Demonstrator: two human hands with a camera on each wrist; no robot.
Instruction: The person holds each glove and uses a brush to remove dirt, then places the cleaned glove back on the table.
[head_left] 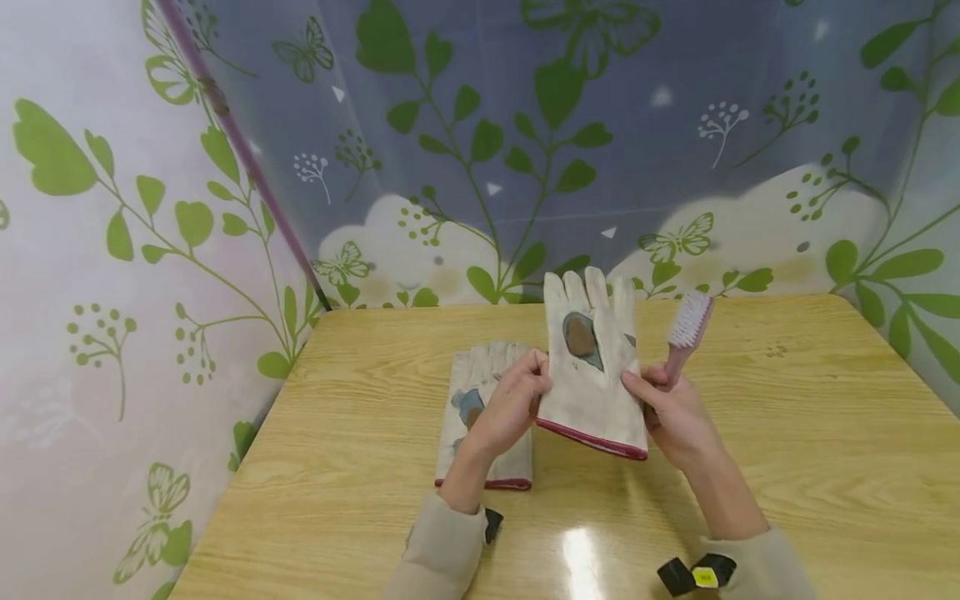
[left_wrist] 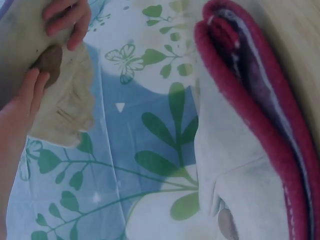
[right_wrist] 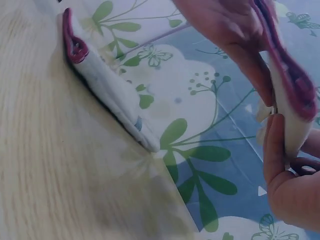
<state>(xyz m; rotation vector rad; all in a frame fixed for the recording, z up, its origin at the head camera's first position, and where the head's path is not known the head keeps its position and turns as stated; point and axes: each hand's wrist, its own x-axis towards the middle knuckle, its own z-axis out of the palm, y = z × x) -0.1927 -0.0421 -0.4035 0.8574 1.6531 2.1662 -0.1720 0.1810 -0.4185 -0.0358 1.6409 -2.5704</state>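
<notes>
While the left hand (head_left: 512, 402) pinches one edge of a cream glove (head_left: 588, 396) above the surface (head_left: 315, 467), the right hand (head_left: 681, 423) grips a pink brush (head_left: 688, 323), thumb on the glove's other edge; | fingers: left clamped on cloth, right on handle; | second glove (head_left: 454, 450) (red-hemmed as well) flat, partly hidden by the left hand

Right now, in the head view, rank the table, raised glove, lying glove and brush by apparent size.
1. Table
2. Raised glove and lying glove: not ranked; the raised one looks bigger but seems nearer, and the left hand partly hides the other
3. Brush
</notes>
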